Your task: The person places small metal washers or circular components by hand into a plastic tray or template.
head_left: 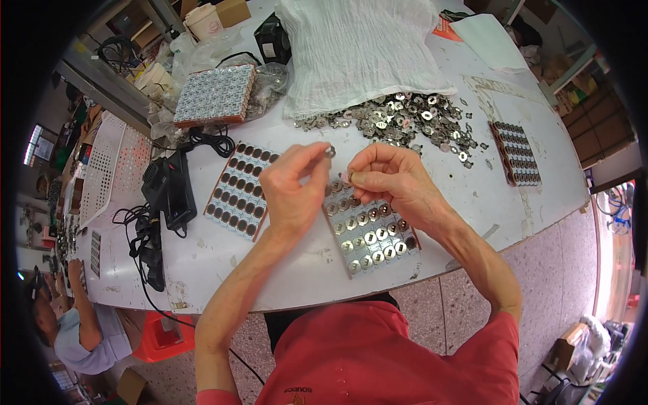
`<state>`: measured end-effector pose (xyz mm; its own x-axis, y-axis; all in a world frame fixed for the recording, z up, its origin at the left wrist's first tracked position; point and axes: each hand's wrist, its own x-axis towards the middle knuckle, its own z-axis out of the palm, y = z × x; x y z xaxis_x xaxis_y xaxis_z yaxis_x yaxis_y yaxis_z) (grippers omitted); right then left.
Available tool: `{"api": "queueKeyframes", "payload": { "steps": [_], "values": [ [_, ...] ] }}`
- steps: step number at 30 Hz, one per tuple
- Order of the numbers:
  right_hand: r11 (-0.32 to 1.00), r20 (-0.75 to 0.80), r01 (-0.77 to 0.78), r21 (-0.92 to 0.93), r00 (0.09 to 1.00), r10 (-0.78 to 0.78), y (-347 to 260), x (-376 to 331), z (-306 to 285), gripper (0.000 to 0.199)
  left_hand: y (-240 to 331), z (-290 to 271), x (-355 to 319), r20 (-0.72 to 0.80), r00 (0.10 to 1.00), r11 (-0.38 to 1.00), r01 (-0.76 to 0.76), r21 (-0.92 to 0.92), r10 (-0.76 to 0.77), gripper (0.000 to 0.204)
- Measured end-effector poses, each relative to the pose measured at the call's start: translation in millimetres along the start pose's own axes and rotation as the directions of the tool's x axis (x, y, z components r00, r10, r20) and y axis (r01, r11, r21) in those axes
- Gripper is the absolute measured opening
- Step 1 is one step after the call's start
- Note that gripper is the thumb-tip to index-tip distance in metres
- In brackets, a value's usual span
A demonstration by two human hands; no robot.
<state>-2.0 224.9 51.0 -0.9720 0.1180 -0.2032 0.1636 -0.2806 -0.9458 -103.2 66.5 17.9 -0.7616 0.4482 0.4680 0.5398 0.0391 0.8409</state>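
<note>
Left hand (291, 189): closed, pinching a small round silver metal disc (330, 152) at its fingertips, at 12 o'clock over the tray.
Right hand (395, 181): fingers curled shut; what they grip cannot be told.
Tray: brown rectangular grid tray of silver discs (370, 233), under both hands on the white round bench (472, 196).
Loose stock: heap of silver metal discs (405, 118) at 12 o'clock, spilling from a white woven sack (358, 47).
Second tray: brown tray of dark rounds (237, 190) at 9 o'clock.
</note>
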Motion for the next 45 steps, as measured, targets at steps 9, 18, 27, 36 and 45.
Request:
{"api": "queueKeyframes", "payload": {
  "steps": [9,18,27,36,45],
  "values": [
    [0.960,-0.165,0.072,-0.272,0.979,-0.121,-5.5,-38.7,-39.1,0.013,-12.9,23.9,32.9,0.150,0.965,0.931,-0.250,0.266,0.216,0.027],
    [0.970,-0.259,-0.152,-0.191,0.961,0.100,11.5,-86.9,-46.0,0.015,41.5,15.5,-36.5,0.707,0.686,0.835,-0.482,0.265,0.171,0.065],
    [0.955,-0.290,-0.202,-0.218,0.948,0.134,12.1,-87.4,-38.1,0.011,32.9,20.5,-49.2,0.807,0.589,0.766,-0.539,0.351,0.045,0.084],
    [0.921,-0.266,-0.152,-0.357,0.962,0.056,11.6,-94.3,-32.8,0.012,29.1,21.3,-52.8,0.783,0.616,0.760,-0.547,0.351,0.082,0.082],
    [0.908,-0.265,-0.220,-0.356,0.956,0.128,13.4,-100.2,-32.0,0.017,28.6,23.5,-55.2,0.770,0.632,0.757,-0.545,0.361,0.088,0.082]
  ]
}}
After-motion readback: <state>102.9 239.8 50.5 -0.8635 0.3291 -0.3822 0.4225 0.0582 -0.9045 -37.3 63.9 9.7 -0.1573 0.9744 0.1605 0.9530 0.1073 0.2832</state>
